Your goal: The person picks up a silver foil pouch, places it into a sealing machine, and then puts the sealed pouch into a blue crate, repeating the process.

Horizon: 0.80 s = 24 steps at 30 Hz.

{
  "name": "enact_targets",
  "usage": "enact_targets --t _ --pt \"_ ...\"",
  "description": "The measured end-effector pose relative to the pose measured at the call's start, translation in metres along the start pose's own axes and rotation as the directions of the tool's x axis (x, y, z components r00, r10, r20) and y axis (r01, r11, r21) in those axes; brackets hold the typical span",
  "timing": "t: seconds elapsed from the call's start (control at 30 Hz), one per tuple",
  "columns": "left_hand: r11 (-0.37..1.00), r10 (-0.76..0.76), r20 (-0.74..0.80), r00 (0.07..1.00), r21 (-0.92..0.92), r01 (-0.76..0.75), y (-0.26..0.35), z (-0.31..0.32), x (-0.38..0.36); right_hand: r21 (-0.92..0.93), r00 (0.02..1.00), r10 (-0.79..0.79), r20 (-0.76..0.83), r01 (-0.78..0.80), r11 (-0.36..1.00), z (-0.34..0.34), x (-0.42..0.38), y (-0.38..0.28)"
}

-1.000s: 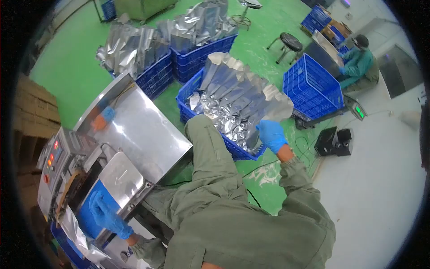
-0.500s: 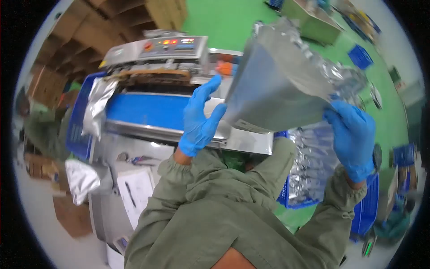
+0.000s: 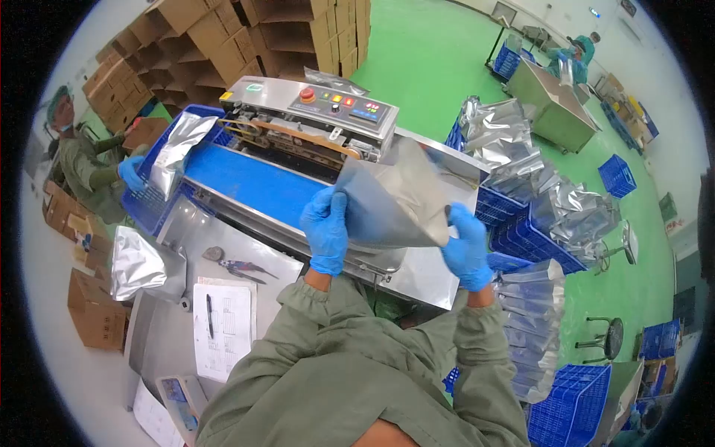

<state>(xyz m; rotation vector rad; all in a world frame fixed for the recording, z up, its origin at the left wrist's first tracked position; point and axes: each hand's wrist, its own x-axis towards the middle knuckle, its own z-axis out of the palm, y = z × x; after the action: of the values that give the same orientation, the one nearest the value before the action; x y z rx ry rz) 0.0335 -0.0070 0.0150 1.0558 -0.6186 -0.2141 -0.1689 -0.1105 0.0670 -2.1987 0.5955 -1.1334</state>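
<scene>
The left hand (image 3: 325,232) and right hand (image 3: 467,249) pinch opposite sides of the foil pouch (image 3: 372,212), apparently keeping it taut above the band sealer's (image 3: 261,93) near edge.

Lighting: bright, cool, diffuse; main source not visible. Green glossy floor (image 3: 428,59), 12 to 1 o'clock, evenly lit. Brown cardboard cartons (image 3: 298,33), 11 o'clock: dark shadow inside. White glare on crumpled silver foil pouch (image 3: 141,268), 9 o'clock. Red-orange lit buttons (image 3: 337,99), 12 o'clock, glow distinctly. Grey-silver foil bag (image 3: 398,197), near centre: soft, motion-blurred. Wide-angle distortion bends outer edges; corners black. White printed sheet (image 3: 223,331), 8 o'clock: text illegible.
</scene>
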Motion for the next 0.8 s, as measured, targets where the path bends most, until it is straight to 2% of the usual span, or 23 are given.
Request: enact_targets --t 0.03,0.07,0.17,0.23,0.27,0.3,0.37,0.4,0.47,0.53,0.57,0.6,0.63,0.67,0.7,0.77,0.8 --pt "0.996 -0.073 -0.023 0.997 -0.051 0.072 0.0 -0.002 0.002 -0.005 0.997 -0.07 0.037 0.07 0.998 0.007 0.0 0.004" --pt "0.993 -0.095 -0.03 0.995 -0.076 0.092 0.003 -0.003 0.006 -0.001 0.997 -0.071 0.031 0.071 0.997 0.01 -0.002 0.001" --pt "0.993 -0.101 -0.065 0.993 -0.062 0.097 0.002 -0.008 0.012 0.015 0.995 -0.072 -0.062 0.073 0.997 0.02 -0.003 -0.024" --pt "0.994 -0.093 -0.072 0.993 -0.062 0.088 0.003 -0.009 0.019 -0.095 0.976 -0.086 -0.199 0.068 0.993 0.034 -0.013 -0.007" --pt "0.993 -0.102 -0.078 0.992 -0.069 0.096 0.003 -0.01 0.02 -0.177 0.978 -0.055 -0.203 0.019 0.984 0.04 -0.026 0.015" --pt "0.994 -0.099 -0.076 0.992 -0.062 0.094 0.005 -0.01 0.021 -0.171 0.977 -0.052 -0.207 0.017 0.985 0.044 -0.025 0.013" --pt "0.999 -0.05 -0.069 0.996 0.005 0.051 0.011 -0.01 0.025 0.074 0.922 0.066 -0.382 -0.04 0.996 0.057 -0.021 0.008" --pt "0.999 -0.043 -0.064 0.997 0.01 0.044 0.012 -0.014 0.028 0.066 0.912 0.161 -0.377 -0.147 0.987 0.055 -0.025 0.004" --pt "0.998 -0.045 -0.055 0.998 -0.054 0.042 0.012 -0.021 0.038 0.126 0.886 0.197 -0.42 -0.158 0.979 0.05 -0.026 -0.009" --pt "0.996 -0.085 -0.045 0.995 0.01 0.085 0.015 -0.015 0.046 0.2 0.855 0.233 -0.463 -0.155 0.967 0.047 -0.029 -0.008" --pt "0.988 -0.134 -0.034 0.99 0.075 0.136 0.015 -0.011 0.05 0.2 0.858 0.234 -0.456 -0.158 0.967 0.046 -0.03 -0.002" --pt "0.978 -0.127 -0.05 0.991 0.163 0.134 0.011 -0.002 0.051 0.236 0.848 0.328 -0.416 -0.248 0.94 0.043 -0.033 0.005" --pt "0.977 -0.134 -0.056 0.989 0.161 0.141 0.004 0.0 0.051 0.267 0.827 0.419 -0.374 -0.337 0.903 0.041 -0.035 0.012" --pt "0.962 -0.168 0.001 0.986 0.217 0.164 -0.008 0.001 0.052 0.358 0.799 0.479 -0.362 -0.356 0.863 0.041 -0.035 0.019" --pt "0.945 -0.204 0.058 0.977 0.271 0.181 -0.016 0.005 0.053 0.351 0.801 0.477 -0.362 -0.357 0.865 0.04 -0.035 0.025" --pt "0.951 -0.26 0.031 0.965 0.18 0.25 -0.029 0.013 0.053 0.456 0.744 0.563 -0.359 -0.387 0.801 0.038 -0.036 0.037" --pt "0.922 -0.303 0.056 0.951 0.27 0.278 -0.032 0.014 0.053 0.461 0.734 0.581 -0.352 -0.404 0.79 0.037 -0.037 0.043"
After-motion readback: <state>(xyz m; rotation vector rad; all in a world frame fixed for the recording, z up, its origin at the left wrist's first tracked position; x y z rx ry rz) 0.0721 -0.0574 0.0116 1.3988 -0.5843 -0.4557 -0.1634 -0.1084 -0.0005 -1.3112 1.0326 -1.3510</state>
